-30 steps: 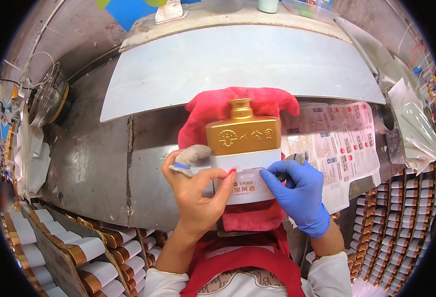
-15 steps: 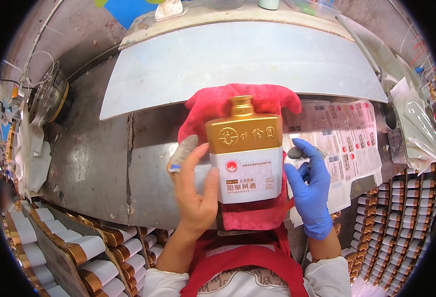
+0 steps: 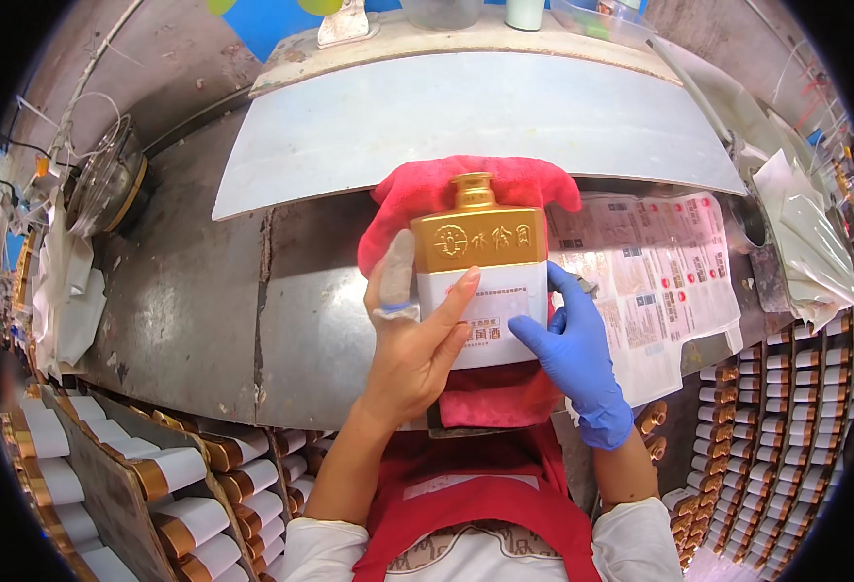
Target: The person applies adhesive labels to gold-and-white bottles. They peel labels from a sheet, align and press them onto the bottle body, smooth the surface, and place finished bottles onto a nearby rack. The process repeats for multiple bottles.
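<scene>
A flat-sided bottle (image 3: 480, 241), gold at neck and shoulders and white below, leans back on a red cloth (image 3: 388, 228) in front of me. A printed label sits on its white front, partly covered by my fingers. My left hand (image 3: 408, 359) is bare apart from a grey cover on one finger. Its index finger and thumb press on the label, while the covered finger lies along the bottle's left side. In a blue glove, my right hand (image 3: 582, 359) grips the lower right side, thumb on the front. Its far fingers are partly hidden.
Sheets of printed labels (image 3: 655, 281) lie on the dark metal table (image 3: 194, 310) at right. A pale board (image 3: 476, 121) spans the back. Racks of gold-and-white bottles stand at lower left (image 3: 194, 529) and lower right (image 3: 776, 427). A fan (image 3: 112, 184) is at far left.
Both hands have closed in on the bottle from its sides. The left index finger and thumb now cross onto the label, and the right thumb rests on the front.
</scene>
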A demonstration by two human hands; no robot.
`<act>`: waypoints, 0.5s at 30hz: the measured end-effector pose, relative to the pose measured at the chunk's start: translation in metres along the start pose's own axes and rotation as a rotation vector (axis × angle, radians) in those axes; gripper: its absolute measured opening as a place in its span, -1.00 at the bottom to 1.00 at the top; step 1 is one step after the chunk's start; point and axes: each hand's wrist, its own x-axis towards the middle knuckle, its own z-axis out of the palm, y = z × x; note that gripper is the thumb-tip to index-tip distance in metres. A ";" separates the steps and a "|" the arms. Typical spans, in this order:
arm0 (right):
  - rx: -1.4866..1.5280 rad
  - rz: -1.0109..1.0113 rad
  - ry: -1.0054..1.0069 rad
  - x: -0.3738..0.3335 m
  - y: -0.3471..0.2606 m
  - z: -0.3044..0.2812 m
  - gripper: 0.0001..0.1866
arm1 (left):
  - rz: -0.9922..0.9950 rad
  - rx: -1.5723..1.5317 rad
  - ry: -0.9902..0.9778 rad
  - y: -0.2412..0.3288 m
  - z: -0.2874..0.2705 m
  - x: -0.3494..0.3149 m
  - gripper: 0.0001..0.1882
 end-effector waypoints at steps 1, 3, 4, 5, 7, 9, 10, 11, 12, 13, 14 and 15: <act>-0.034 -0.010 0.012 0.001 0.001 0.001 -0.24 | -0.006 0.009 -0.025 0.000 0.001 0.001 -0.52; 0.038 -0.009 -0.002 0.000 0.002 0.003 -0.25 | -0.002 0.055 -0.038 0.000 0.001 0.001 -0.52; 0.075 -0.007 -0.011 0.000 0.003 0.003 -0.25 | -0.001 0.078 -0.045 -0.001 0.001 0.001 -0.52; 0.086 -0.015 -0.017 0.000 0.003 0.003 -0.25 | -0.002 0.073 -0.043 -0.002 0.001 0.000 -0.52; 0.108 -0.031 -0.035 -0.001 0.005 0.003 -0.26 | -0.009 0.066 -0.038 -0.004 0.002 -0.002 -0.53; 0.105 -0.035 -0.045 -0.003 0.005 0.003 -0.26 | 0.001 0.085 -0.049 -0.005 0.001 -0.003 -0.53; 0.103 -0.036 -0.049 -0.004 0.005 0.003 -0.26 | 0.007 0.094 -0.055 -0.006 0.001 -0.003 -0.53; 0.098 -0.035 -0.045 -0.004 0.004 0.002 -0.26 | 0.014 0.091 -0.050 -0.006 0.002 -0.003 -0.53; 0.094 -0.034 -0.043 -0.004 0.004 0.002 -0.26 | 0.018 0.089 -0.044 -0.007 0.002 -0.003 -0.53; 0.094 -0.031 -0.043 -0.004 0.003 0.003 -0.26 | 0.023 0.088 -0.039 -0.007 0.003 -0.003 -0.53; 0.092 -0.027 -0.042 -0.004 0.003 0.003 -0.26 | 0.025 0.089 -0.049 -0.008 0.002 -0.003 -0.52; 0.095 -0.022 -0.041 -0.004 0.003 0.003 -0.26 | 0.028 0.090 -0.060 -0.008 0.002 -0.003 -0.51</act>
